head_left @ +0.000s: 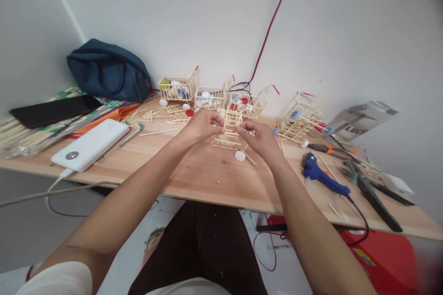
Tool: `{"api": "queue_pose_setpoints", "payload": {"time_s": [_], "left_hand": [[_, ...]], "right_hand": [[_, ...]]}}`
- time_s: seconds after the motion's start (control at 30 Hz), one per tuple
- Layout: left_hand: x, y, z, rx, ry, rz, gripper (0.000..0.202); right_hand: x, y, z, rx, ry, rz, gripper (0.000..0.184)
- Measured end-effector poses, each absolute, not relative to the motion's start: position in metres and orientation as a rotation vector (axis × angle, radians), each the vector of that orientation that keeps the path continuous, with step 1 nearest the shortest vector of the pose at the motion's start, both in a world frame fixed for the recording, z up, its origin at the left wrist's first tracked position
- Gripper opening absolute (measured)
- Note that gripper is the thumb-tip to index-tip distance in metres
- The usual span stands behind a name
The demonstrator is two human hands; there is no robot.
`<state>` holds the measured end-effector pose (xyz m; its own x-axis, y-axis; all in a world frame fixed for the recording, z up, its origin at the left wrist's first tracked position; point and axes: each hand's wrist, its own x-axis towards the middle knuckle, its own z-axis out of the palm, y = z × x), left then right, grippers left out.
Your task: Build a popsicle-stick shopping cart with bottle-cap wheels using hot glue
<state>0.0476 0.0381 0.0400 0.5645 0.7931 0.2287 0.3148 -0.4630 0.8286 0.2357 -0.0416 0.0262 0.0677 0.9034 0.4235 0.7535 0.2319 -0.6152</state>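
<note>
On the grained tabletop (207, 170), between front and back edges, a slatted, boxy wooden-stick cart frame (226, 140) is pinched by the left hand (202, 126) and right hand (261, 138).

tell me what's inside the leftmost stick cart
The leftmost stick cart holds a heap of small caps, with white, blue and yellow-green ones showing. Whatever lies beneath them is covered.

Even, diffuse light brightens the wall (194, 23) before you; faint, soft-edged shadows mark your desk (207, 177). Fine detail in your stick cart (229, 130) appears soft; wide-angle distortion stretches the sides, the upper-right corner dark and blurred.
</note>
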Motion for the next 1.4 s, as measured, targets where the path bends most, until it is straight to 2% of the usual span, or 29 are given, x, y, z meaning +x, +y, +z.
{"api": "queue_pose_setpoints", "payload": {"time_s": [0.5, 1.4], "left_hand": [[0.045, 0.025, 0.041, 2.069, 0.854, 0.835, 0.013], [0.048, 0.038, 0.042, 1.997, 0.824, 0.793, 0.023]], "right_hand": [[0.236, -0.046, 0.021, -1.537, -1.732, 0.234, 0.023], [0.235, -0.038, 0.024, -1.61, -1.699, 0.279, 0.02]]}}
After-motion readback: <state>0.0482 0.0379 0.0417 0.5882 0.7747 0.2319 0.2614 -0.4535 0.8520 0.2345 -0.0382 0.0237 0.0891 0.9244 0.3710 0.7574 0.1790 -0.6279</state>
